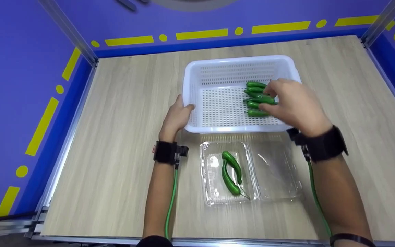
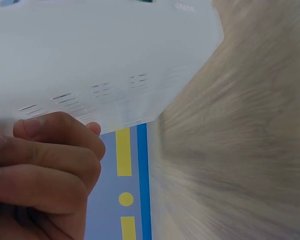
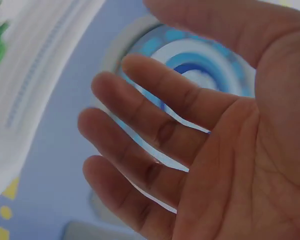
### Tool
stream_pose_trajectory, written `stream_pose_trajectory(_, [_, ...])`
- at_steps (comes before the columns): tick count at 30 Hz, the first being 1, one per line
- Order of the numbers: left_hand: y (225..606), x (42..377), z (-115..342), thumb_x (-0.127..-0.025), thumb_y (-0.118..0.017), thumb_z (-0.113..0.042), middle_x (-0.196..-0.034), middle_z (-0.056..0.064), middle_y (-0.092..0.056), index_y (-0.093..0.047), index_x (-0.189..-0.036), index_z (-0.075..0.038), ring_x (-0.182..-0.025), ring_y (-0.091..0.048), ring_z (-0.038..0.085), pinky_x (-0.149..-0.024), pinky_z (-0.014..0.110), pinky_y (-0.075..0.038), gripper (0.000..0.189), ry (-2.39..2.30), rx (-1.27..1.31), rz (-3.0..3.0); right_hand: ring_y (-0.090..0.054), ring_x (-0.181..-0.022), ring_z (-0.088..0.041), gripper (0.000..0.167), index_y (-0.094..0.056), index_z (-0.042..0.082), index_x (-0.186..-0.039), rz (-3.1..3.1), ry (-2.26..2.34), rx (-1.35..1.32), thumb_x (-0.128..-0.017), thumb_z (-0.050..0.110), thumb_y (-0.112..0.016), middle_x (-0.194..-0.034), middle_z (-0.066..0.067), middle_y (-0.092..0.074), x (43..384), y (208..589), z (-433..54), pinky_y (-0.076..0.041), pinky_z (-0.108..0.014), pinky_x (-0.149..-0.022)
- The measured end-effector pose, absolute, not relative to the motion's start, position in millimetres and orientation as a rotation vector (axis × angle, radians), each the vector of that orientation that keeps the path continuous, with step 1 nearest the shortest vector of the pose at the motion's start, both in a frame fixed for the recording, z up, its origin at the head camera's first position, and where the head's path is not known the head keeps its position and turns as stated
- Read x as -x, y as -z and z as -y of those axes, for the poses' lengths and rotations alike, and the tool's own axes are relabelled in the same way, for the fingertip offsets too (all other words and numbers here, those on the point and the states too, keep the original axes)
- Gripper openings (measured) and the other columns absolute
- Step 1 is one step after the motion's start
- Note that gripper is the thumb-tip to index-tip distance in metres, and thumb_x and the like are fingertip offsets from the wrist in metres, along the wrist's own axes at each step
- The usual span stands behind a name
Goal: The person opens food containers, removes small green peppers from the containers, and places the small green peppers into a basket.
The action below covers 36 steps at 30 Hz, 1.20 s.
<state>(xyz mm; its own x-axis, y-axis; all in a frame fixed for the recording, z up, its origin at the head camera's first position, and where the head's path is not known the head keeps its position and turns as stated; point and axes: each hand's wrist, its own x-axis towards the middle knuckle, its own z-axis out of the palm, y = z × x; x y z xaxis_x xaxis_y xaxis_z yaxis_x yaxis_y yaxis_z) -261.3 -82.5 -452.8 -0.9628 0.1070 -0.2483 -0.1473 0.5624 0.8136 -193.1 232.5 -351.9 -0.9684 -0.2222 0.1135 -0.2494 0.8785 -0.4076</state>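
A white plastic basket [image 1: 242, 129] stands tilted toward me, with several green chili peppers [image 1: 257, 113] side by side on the right part of its floor. My left hand [image 1: 177, 116] grips the basket's left rim, thumb on the inner side. Its curled fingers show against the basket's outer wall [image 2: 115, 60] in the left wrist view. Over the peppers hangs my right hand [image 1: 291, 103], covering some of their ends. Its fingers [image 3: 135, 107] are spread and slightly bent in the right wrist view, nothing between them and the thumb.
In front of the basket lies a clear plastic clamshell box [image 1: 208, 178], its lid [image 1: 276, 171] folded out to the right. Two green chili peppers [image 1: 230, 180] lie in its left half. Blue panels [image 1: 19, 85] with yellow marks border the wooden tabletop [image 1: 122, 144].
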Motion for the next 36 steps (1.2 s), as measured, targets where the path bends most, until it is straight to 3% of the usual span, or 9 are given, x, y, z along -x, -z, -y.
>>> stream_pose_trajectory(4, [453.0,261.6,83.6,-0.102,-0.048,-0.030,-0.128,0.013,-0.064,-0.038,-0.148,-0.013,-0.104,-0.068,0.025,-0.087,0.040,-0.054,0.050,-1.357,0.012,-2.534,-0.066,-0.084,-0.029,0.031,-0.070,0.005,-0.105,2.891,-0.646,-0.471,-0.084,0.025,-0.081,-0.094,-0.011,-0.070,168.7,357.3,-216.5,-0.052,-0.046,-0.072])
stream_pose_trajectory(20, [448.4,263.0,85.6,-0.103,-0.049,-0.029,-0.131,0.015,-0.063,-0.038,-0.148,-0.012,-0.107,-0.067,0.027,-0.090,0.042,-0.054,0.050,-1.369,0.026,-2.520,-0.070,-0.079,-0.025,0.029,-0.072,0.008,-0.100,2.986,-0.489,-0.889,-0.080,0.025,-0.084,-0.093,-0.005,-0.075,117.5,379.4,-157.1,-0.057,-0.041,-0.067])
stream_pose_trajectory(28, [450.2,262.3,85.1,-0.102,-0.049,-0.030,-0.129,0.015,-0.064,-0.039,-0.147,-0.013,-0.105,-0.068,0.026,-0.090,0.042,-0.054,0.049,-1.372,0.024,-2.516,-0.049,-0.055,-0.016,0.019,-0.062,0.008,-0.083,3.116,-0.295,-0.958,-0.073,0.008,-0.078,-0.065,-0.001,-0.056,120.2,408.0,-139.6,-0.048,-0.037,-0.050])
stream_pose_trajectory(36, [452.1,261.0,83.2,-0.103,-0.048,-0.029,-0.133,0.012,-0.063,-0.035,-0.152,-0.014,-0.107,-0.068,0.025,-0.089,0.040,-0.054,0.053,-1.374,0.018,-2.505,-0.065,-0.064,-0.028,0.014,-0.061,0.009,-0.079,3.098,-0.193,-0.918,-0.072,0.003,-0.071,-0.073,-0.008,-0.066,120.0,427.8,-131.9,-0.054,-0.046,-0.053])
